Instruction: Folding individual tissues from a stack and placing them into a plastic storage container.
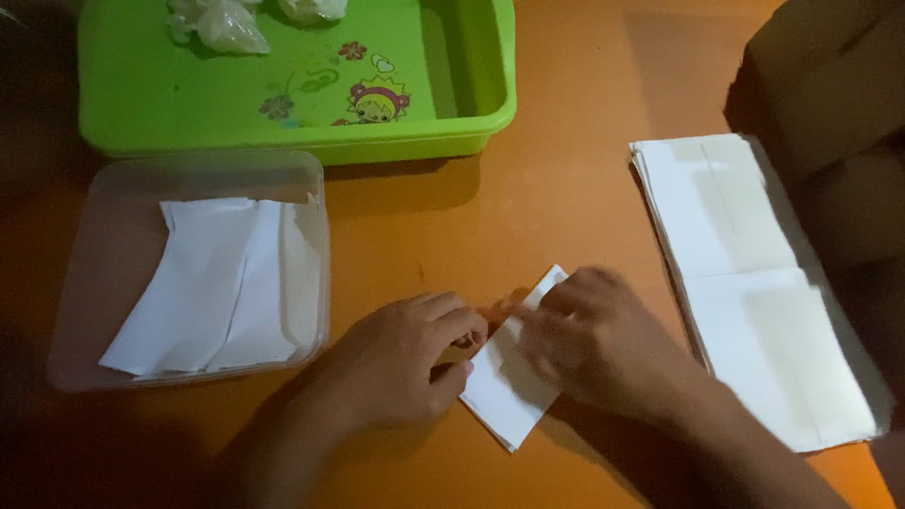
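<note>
A small folded white paper (506, 391) lies on the orange table (566, 188) in front of me. My left hand (401, 358) pinches its left edge with fingers curled. Over its upper right part rests my right hand (603, 344), blurred, with its fingers pressing flat on the paper. Part of the paper is hidden under both hands.
A clear plastic box (104, 245) at the left holds several folded white papers (212, 287). Behind it stands a green plastic tray (471, 123) with small clear bags (226, 24). A stack of white paper sheets (754, 283) lies at the right, next to a brown cardboard box (830, 85).
</note>
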